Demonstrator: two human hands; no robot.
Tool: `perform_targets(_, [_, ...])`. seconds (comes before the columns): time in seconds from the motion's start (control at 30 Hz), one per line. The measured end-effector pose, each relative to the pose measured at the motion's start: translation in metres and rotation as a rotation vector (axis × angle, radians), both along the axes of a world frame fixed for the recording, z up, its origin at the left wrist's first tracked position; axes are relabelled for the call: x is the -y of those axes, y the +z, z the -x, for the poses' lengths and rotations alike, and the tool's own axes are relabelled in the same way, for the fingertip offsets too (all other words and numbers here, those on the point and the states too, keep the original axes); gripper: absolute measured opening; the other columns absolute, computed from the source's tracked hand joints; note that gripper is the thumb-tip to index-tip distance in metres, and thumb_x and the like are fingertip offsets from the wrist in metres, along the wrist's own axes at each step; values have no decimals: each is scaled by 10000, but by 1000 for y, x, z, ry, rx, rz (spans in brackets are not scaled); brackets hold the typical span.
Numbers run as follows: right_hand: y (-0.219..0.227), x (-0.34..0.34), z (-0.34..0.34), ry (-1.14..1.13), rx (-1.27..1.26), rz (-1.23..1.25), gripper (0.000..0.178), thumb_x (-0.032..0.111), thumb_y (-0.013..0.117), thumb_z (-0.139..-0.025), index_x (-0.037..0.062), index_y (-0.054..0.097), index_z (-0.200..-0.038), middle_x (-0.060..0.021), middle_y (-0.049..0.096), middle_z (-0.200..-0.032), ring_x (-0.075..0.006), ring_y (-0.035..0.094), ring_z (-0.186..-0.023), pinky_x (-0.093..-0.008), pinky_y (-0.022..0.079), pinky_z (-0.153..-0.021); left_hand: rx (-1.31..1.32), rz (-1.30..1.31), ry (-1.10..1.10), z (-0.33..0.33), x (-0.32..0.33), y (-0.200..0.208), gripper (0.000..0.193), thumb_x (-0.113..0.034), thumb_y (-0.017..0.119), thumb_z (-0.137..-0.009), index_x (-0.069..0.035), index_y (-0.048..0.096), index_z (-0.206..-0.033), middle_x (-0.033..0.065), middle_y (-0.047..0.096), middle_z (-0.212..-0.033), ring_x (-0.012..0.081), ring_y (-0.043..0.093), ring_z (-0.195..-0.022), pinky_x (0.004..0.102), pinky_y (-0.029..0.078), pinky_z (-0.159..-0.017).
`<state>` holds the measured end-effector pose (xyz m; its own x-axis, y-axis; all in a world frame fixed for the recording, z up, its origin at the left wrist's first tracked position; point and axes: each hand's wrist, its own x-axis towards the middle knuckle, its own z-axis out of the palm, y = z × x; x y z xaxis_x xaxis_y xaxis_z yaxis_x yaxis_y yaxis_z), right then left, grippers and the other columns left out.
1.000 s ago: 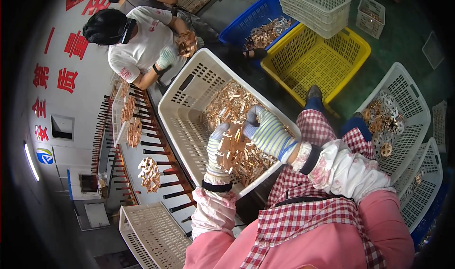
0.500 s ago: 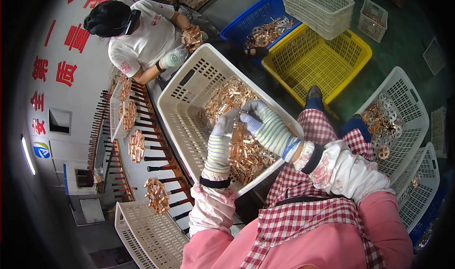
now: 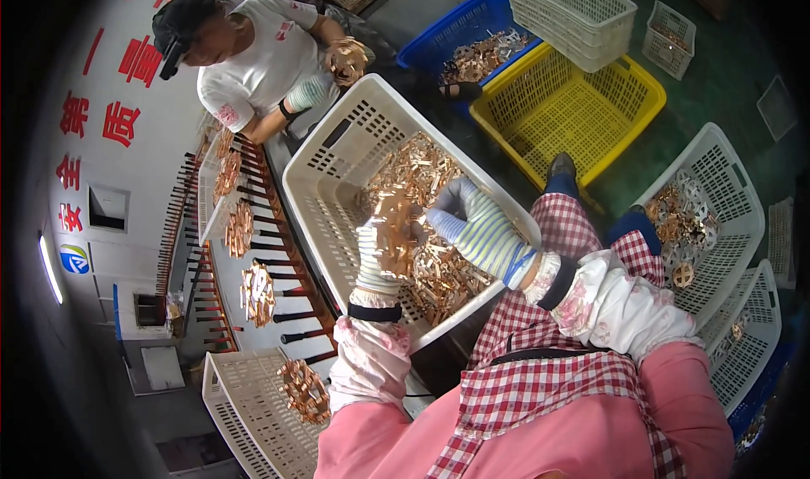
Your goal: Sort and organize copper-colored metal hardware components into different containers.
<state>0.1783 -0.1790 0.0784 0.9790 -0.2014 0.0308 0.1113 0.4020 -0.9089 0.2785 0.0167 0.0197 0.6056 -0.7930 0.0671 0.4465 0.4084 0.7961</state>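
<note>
My left hand (image 3: 376,264), in a striped glove, grips a copper-coloured ring-shaped metal part (image 3: 395,233), blurred by motion. It is held over a large white perforated basket (image 3: 325,154). Below lies a heap of small copper-coloured metal pieces (image 3: 451,281). My right hand (image 3: 483,233), gloved alike, is just right of the ring part and apart from it. Its thumb and fingers are pinched together above the heap; whatever they hold, if anything, cannot be made out.
A line with black-handled rods (image 3: 295,314) carries ring parts (image 3: 257,293) at left, with a cream basket (image 3: 253,411) near it. Opposite, a co-worker (image 3: 261,49) holds another ring part. Yellow (image 3: 561,112) and blue (image 3: 413,53) baskets stand beyond; a white basket of parts (image 3: 726,201) stands right.
My left hand has drawn slightly left and back, and the ring part now shows in it. The ring parts along the line have shifted nearer. The co-worker's head has turned.
</note>
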Motion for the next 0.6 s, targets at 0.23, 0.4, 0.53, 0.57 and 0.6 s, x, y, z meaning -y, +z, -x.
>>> perform_targets(0.23, [-4, 8, -3, 55, 44, 84, 134, 117, 588, -791, 48, 482, -837, 0, 484, -728, -58, 447, -697, -205, 405, -645, 155, -435, 95, 10, 38, -15, 333, -165, 437, -903, -28, 446, -1206, 109, 532, -1096, 194, 577, -894, 300, 500, -761])
perform_targets(0.4, [-1, -2, 0, 79, -25, 64, 137, 151, 597, -803, 65, 504, -855, 6, 501, -773, -64, 457, -708, -216, 413, -649, -378, -302, 273, 7, 41, -2, 331, -168, 430, -888, -25, 451, -1186, 124, 542, -1036, 202, 572, -863, 299, 499, -750])
perform_targets(0.53, [-3, -12, -1, 164, 141, -117, 189, 187, 625, -808, 64, 510, -894, 17, 507, -823, -66, 469, -722, -208, 417, -666, -290, -314, 312, 8, 35, -12, 324, -218, 444, -871, -23, 491, -1124, 122, 568, -969, 220, 573, -847, 320, 498, -742])
perform_targets(0.57, [0, -13, 1, 231, 112, -200, 170, 173, 620, -808, 65, 500, -862, 19, 495, -790, -67, 455, -699, -212, 412, -645, -267, -399, 362, 2, 27, -26, 329, -280, 444, -879, -31, 515, -1083, 124, 583, -964, 231, 579, -829, 350, 501, -741])
perform_targets(0.6, [-3, -7, 1, 202, 62, 36, 173, 145, 614, -810, 80, 454, -811, 53, 458, -699, -51, 451, -656, -213, 410, -620, -268, -399, 356, 5, 29, -25, 329, -280, 444, -879, -31, 515, -1083, 124, 583, -964, 231, 579, -829, 350, 501, -741])
